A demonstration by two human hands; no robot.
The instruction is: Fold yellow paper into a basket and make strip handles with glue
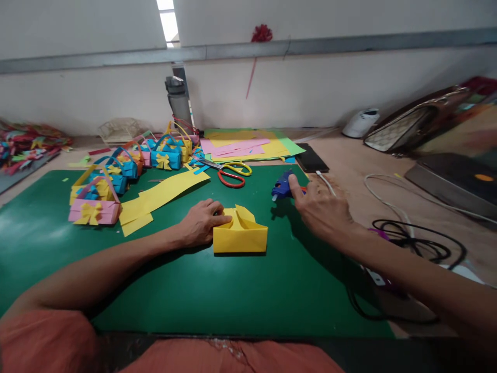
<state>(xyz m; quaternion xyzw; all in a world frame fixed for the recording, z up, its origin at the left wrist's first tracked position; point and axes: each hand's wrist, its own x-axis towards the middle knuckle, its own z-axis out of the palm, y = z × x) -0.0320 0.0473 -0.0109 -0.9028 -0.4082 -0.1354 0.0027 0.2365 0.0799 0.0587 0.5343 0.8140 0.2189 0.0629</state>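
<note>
Centre frame: left hand [200,223] pinches the yellow paper box [240,241] by its left end. Right of centre, right hand [320,207] curls round the blue glue gun [282,186]; best brace box, nozzle [275,197] clear of skin.

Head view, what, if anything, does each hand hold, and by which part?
The left hand holds the yellow box at its left end; the right hand holds the blue glue gun toward its rear, exact grip hidden.

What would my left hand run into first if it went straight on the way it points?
The yellow paper box: your left hand seems to touch its left end, so it would likely push that at once. Exact depth there is unclear.
</note>
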